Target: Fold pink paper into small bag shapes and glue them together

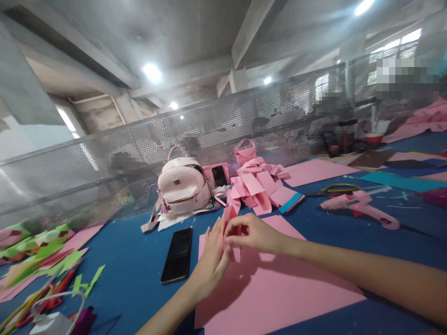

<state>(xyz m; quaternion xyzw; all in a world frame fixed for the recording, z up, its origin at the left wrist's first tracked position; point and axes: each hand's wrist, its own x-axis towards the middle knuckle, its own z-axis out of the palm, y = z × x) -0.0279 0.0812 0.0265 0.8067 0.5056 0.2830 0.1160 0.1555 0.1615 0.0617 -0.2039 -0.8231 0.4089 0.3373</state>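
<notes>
My left hand [209, 267] has its fingers stretched along the left side of a folded piece of pink paper [228, 221], with the thumb near its lower end. From the right, my right hand [254, 232] pinches the same piece between bent fingers and thumb. The folded paper stands up above large pink paper sheets [279, 298] that lie flat on the blue table. Part of the folded piece is hidden by my fingers. To the left of my left hand lies a black phone [176, 256].
Behind my hands are a pale pink backpack [185, 188] and a heap of pink paper pieces [254, 188]. A pink glue gun [361, 204] and yellow-handled scissors [340, 188] lie right. Red-handled scissors [59, 291], green paper scraps [94, 279] and a white charger [52, 323] lie left.
</notes>
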